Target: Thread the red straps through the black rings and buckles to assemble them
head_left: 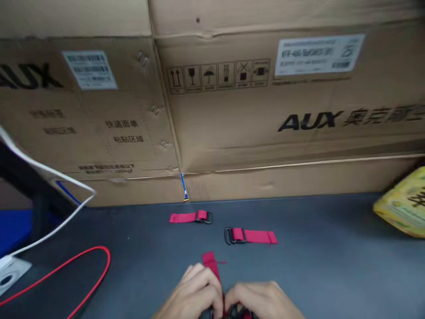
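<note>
At the bottom middle, my left hand (195,290) and my right hand (262,299) meet on a red strap (210,263) with dark metal rings. The strap's free end sticks up between my fingers; the rings sit low between the hands, mostly hidden. Both hands pinch this strap. Two more red straps with black D-rings lie flat on the dark grey table (332,257): one strap (191,217) farther back, the other strap (252,235) to the right of it.
Large brown cardboard boxes (265,110) wall off the back of the table. A red cable (83,274) loops at the left, with a white cable (49,230) and white plug near it. A yellow packet (403,206) lies at the right edge.
</note>
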